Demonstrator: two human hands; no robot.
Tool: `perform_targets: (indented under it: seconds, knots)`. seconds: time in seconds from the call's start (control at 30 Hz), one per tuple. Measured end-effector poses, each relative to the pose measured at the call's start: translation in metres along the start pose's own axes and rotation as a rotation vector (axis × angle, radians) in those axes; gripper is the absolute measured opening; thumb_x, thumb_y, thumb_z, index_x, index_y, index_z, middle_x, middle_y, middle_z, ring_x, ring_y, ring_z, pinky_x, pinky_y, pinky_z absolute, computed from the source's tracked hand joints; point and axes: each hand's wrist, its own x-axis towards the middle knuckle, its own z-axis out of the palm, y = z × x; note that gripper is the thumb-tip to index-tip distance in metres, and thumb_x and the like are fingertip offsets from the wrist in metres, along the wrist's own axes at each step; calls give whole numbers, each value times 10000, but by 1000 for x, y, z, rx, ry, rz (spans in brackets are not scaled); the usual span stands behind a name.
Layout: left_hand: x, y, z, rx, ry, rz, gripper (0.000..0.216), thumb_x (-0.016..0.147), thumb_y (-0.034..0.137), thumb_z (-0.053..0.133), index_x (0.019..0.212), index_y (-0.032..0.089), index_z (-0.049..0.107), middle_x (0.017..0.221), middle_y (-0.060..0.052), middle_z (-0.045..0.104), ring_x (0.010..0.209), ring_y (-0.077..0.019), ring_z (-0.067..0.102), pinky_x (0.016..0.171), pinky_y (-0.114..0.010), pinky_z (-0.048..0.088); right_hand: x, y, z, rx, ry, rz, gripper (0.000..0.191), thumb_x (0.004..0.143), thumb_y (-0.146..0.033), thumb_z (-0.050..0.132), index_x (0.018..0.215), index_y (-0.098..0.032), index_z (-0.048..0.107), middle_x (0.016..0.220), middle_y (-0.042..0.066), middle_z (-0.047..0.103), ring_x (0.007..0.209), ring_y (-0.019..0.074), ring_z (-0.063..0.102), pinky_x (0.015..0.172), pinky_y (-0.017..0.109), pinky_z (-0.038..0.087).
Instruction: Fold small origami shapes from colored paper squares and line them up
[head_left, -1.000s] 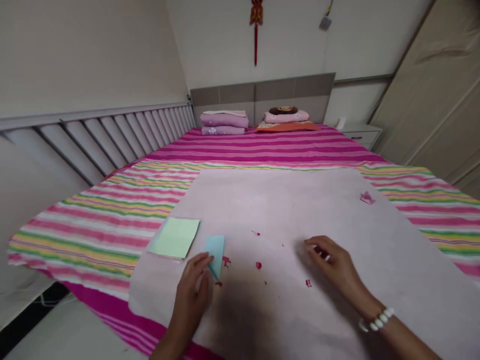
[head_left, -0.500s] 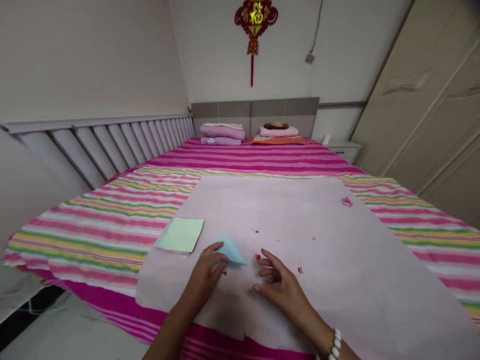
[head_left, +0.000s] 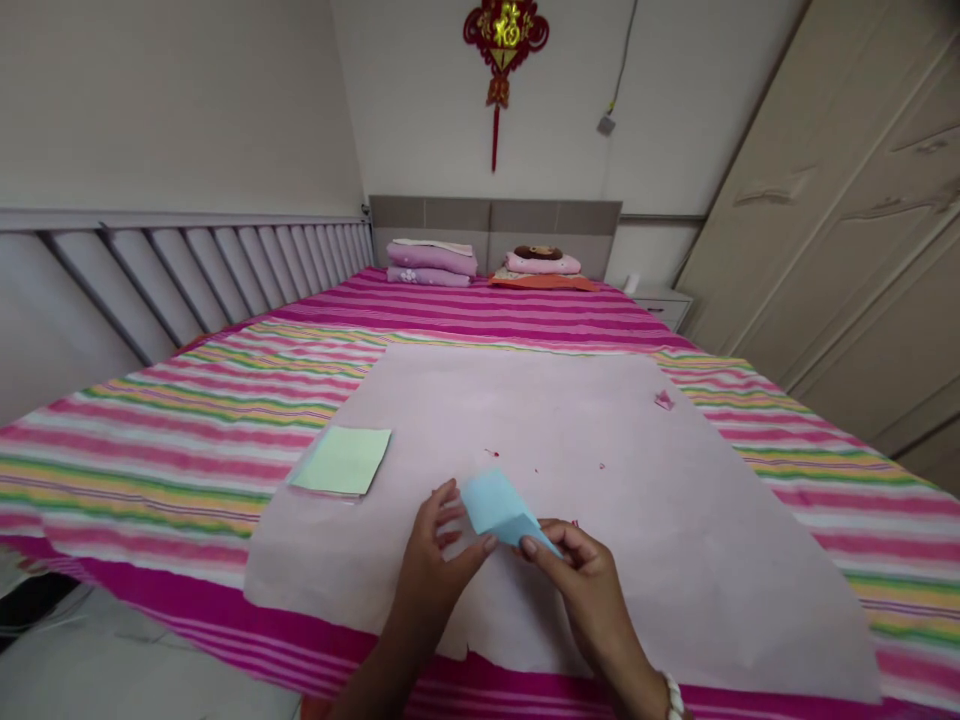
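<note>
A light blue sheet of paper [head_left: 496,503], creased and partly folded, is held up over the large pale sheet [head_left: 570,410]. My right hand [head_left: 581,575] pinches its lower right corner between thumb and fingers. On the other side of the blue paper, my left hand [head_left: 439,545] has its fingers and thumb spread apart. The left thumb tip is close to the paper's lower edge; whether it touches I cannot tell. To the left lies a stack of square papers with a light green sheet [head_left: 345,460] on top.
Small red paper scraps [head_left: 492,453] are scattered on the pale sheet, and a folded pink paper piece [head_left: 664,400] lies at its far right. A striped bedspread [head_left: 187,430] surrounds the sheet. Folded bedding [head_left: 431,262] sits by the headboard, and a railing [head_left: 210,265] stands at left.
The blue paper has moved from the left hand's grasp to the right hand's pinch and now shows opened out more. Both hands have come closer together. The view has shifted slightly.
</note>
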Motion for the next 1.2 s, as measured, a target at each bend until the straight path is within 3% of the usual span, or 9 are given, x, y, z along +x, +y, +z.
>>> perform_targets:
  seconds: [0.07,0.17,0.3,0.4,0.57,0.7,0.77,1.07,1.2]
  knots:
    - [0,-3,2,-150,7,-201,766,561,330,798,1234,145,482,1248,-196,538,1041,-307,609,788,-393,537,-2,3,-1,49,9,12,165,721,-326,737,633,-197,685,728,28,704,726,187,621,678,268,476]
    - [-2,0,2,-283,32,-309,816,496,336,839,1203,110,499,1207,-216,569,988,-306,631,770,-373,529,-4,8,-2,102,17,45,161,717,-325,750,650,-191,692,703,24,698,705,173,610,666,256,464]
    - [-7,11,0,-339,-120,-350,509,583,350,803,1003,112,640,908,-117,698,772,-207,649,699,-304,497,-7,10,1,134,4,63,173,701,-325,769,648,-183,685,688,21,689,683,164,600,647,251,454]
    - [-9,17,1,-293,-223,-333,269,655,358,755,765,120,695,648,-35,668,638,-141,584,632,-246,454,-8,9,3,165,-7,97,199,674,-325,794,660,-182,655,684,16,688,664,156,603,631,248,452]
    - [-8,25,1,-271,-305,-275,200,672,331,737,716,137,707,561,16,607,582,-115,538,602,-228,432,-5,1,-1,258,-55,184,491,620,-313,835,1054,-224,624,729,-3,698,694,162,631,685,277,472]
    - [-8,29,0,-226,-412,-280,154,679,291,729,683,139,699,558,19,598,570,-113,534,582,-225,429,-2,-4,-9,223,-158,255,245,626,-327,825,724,-155,681,616,-3,640,561,113,547,560,230,417]
    - [-8,31,0,-218,-397,-285,139,671,278,731,668,144,697,555,20,600,563,-110,533,571,-222,426,-3,-4,-11,218,-132,275,249,633,-324,819,610,-150,642,544,-27,581,503,86,479,509,212,366]
    - [-10,32,-3,-201,-350,-362,147,653,244,722,769,158,746,640,-10,690,616,-130,595,633,-247,486,-5,-5,-10,267,-10,329,261,625,-339,813,603,-156,628,553,-21,576,519,103,463,517,224,351]
    - [-10,32,-2,-166,-318,-373,123,658,253,707,721,152,733,598,-7,677,572,-128,593,605,-251,488,-5,-5,-10,259,-4,318,271,616,-348,816,598,-155,627,553,-20,575,519,102,455,522,224,347]
